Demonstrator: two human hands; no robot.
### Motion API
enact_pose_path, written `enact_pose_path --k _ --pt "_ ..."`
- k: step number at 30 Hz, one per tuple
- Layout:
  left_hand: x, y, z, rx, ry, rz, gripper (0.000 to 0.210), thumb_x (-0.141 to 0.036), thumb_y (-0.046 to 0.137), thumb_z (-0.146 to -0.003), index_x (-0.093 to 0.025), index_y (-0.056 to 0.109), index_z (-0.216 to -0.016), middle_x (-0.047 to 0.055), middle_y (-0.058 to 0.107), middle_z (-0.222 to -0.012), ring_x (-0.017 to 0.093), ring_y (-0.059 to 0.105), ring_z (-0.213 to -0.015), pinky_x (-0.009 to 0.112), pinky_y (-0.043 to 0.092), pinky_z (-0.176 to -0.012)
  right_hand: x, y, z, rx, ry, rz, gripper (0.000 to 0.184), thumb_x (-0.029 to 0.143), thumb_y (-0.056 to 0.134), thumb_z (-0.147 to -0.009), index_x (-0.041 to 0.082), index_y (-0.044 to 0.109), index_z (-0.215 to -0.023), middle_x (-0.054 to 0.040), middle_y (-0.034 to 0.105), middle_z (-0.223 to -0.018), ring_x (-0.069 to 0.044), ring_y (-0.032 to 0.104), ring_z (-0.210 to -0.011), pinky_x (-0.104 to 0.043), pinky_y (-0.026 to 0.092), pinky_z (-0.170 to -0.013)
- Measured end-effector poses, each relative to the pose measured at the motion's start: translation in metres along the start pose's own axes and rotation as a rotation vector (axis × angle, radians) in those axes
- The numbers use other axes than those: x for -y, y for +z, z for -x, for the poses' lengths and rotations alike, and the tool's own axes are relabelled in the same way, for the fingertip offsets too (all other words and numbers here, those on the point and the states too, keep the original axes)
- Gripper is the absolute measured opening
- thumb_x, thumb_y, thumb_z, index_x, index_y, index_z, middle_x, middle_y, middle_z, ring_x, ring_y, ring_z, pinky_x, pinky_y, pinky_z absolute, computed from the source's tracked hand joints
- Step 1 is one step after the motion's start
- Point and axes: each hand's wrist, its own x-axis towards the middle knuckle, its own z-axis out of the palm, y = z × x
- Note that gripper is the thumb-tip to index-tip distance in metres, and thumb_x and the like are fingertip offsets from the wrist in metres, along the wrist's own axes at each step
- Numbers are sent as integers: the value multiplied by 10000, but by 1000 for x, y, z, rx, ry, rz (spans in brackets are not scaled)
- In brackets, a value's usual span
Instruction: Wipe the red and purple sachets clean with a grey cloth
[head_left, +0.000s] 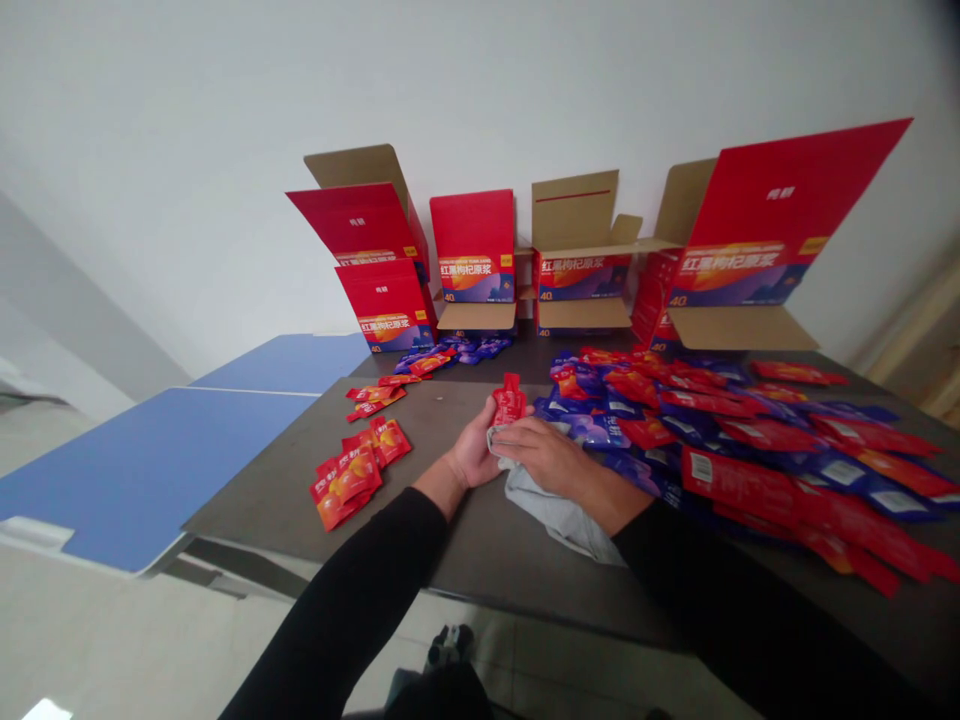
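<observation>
In the head view, my left hand [474,452] holds a red sachet [510,400] upright above the dark table, its fingers wrapped round the lower part. My right hand [547,455] presses a grey cloth [559,515] against the front of that sachet, and the rest of the cloth trails onto the table. The sachet's lower end is covered by cloth and fingers. Left of my hands lies a small stack of red sachets [349,480]. To the right spreads a large heap of red and purple sachets [622,405].
Several open red cartons stand along the wall, among them a left carton [386,305] and a right carton [750,250] with flaps spread. Purple sachets [480,348] lie before them. A blue table [225,430] adjoins the dark table [442,540] on the left.
</observation>
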Motion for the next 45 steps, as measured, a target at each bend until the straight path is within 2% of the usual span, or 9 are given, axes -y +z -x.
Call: enact_pose_path --k 5,13,21,26,29,33,36,40,45 --pt "4 -2 -3 4 -26 -48 499 -603 467 -975 -154 680 -1023 49 687 -802 161 669 -697 278 526 -679 -3 -6 2 -65 133 98 369 95 516 -948 199 697 -1252 -86 683 -1297 -267 589 -1110 -418 518 -1001" --pt "7 -3 -4 33 -32 -223 486 -559 474 -989 -137 677 -1118 61 709 -837 152 659 -636 246 491 -546 -12 -16 5 -235 357 142 536 16 428 -851 234 671 -1276 -86 651 -1290 -273 564 -1130 -481 473 -1028" --pt "5 -6 -4 43 -50 -281 471 -527 468 -1000 -132 687 -1134 75 712 -837 159 662 -650 252 504 -568 -24 -19 10 -332 465 199 539 14 437 -798 196 677 -1245 -121 642 -1235 -288 551 -1138 -501 444 -1042" --pt "-3 -1 0 70 -81 -212 569 -551 356 -1024 -106 657 -1211 133 724 -935 197 697 -756 286 537 -620 -30 -25 14 -409 509 233 525 22 422 -816 174 667 -1255 -146 624 -1211 -303 545 -1151 -513 463 -1018" --pt "-10 -1 -1 56 1 -92 579 -562 344 -1021 -114 639 -1237 141 721 -996 205 700 -791 303 543 -648 -25 -27 14 -406 428 213 543 18 431 -814 209 672 -1261 -120 635 -1223 -284 554 -1131 -495 468 -1022" --pt "-16 -4 -4 -10 96 46 559 -555 374 -1014 -103 655 -1185 133 721 -972 201 690 -770 308 535 -687 -9 -24 9 -163 77 105 479 24 443 -855 247 721 -1175 -72 704 -1190 -242 584 -1047 -438 518 -944" --pt "-17 -4 -4 -8 101 77 582 -543 352 -1021 -79 663 -1182 148 721 -982 199 679 -743 299 509 -665 0 -20 6 -73 -104 79 408 27 486 -868 232 736 -1118 -55 742 -1132 -236 598 -1001 -413 542 -882" --pt "-16 -5 -4 2 72 79 594 -547 358 -1016 -75 666 -1203 154 721 -957 228 680 -776 306 487 -662 1 -18 5 -30 -117 77 384 11 503 -876 222 734 -1098 -36 757 -1109 -238 605 -1012 -416 544 -893" --pt "-12 -5 -5 17 40 87 525 -517 417 -1009 -79 683 -1126 134 716 -912 209 670 -760 308 505 -730 -8 -21 7 -58 -1 118 362 27 497 -874 205 752 -1059 -58 752 -1095 -242 602 -968 -415 547 -861"
